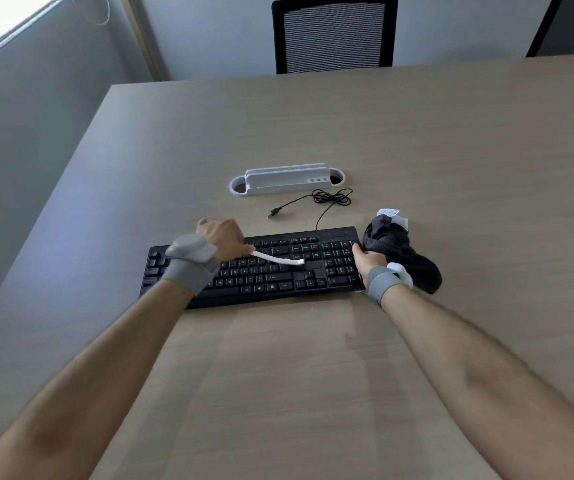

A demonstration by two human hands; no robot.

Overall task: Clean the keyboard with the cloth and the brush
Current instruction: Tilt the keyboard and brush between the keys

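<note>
Black keyboard (278, 268) at frame centre on table (451, 150). Left hand (223, 239) grips white brush (278, 258), tip on keys. Right hand (368, 259) clutches dark cloth (403, 258) at keyboard's right end. Cable (330, 197) coiled behind keyboard.

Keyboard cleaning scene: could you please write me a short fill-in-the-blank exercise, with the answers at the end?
1. The left hand holds a white ____ over the black keyboard.
2. The right hand grips the dark ____ at the keyboard's right end.
3. The keyboard's black ____ lies coiled on the table, unplugged.
Answers: brush; cloth; cable.
</note>
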